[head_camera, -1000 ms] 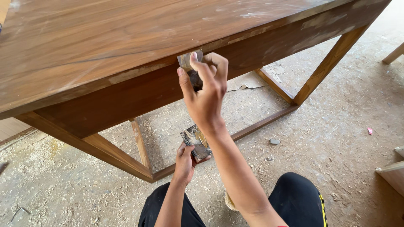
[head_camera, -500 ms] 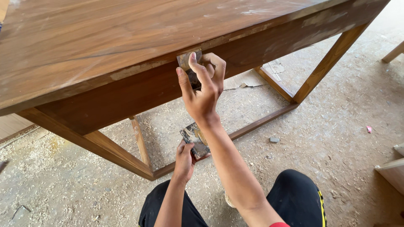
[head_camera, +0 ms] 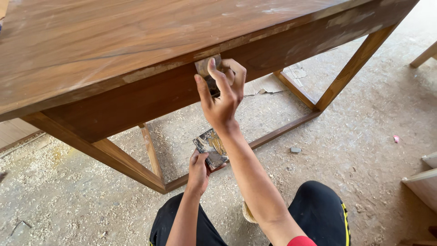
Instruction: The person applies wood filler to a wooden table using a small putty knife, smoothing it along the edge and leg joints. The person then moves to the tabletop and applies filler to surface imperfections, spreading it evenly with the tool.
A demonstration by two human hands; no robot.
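Sawdust-strewn floor (head_camera: 364, 136): my right hand (head_camera: 222, 98) presses a pad (head_camera: 207, 68) to the table (head_camera: 136, 54) edge; left hand (head_camera: 199, 171) grips a small board (head_camera: 211, 148).

Under the wooden table (head_camera: 136, 54) I see open room down to the sawdust-strewn floor (head_camera: 364, 136), hemmed by the slanted legs (head_camera: 355, 64) and the low stretcher rail (head_camera: 282, 130). My right hand (head_camera: 221, 98) fills the gap at the apron (head_camera: 136, 100), while my left hand (head_camera: 199, 173) hangs in clear space below; a small stone (head_camera: 296, 149) lies just beyond the rail
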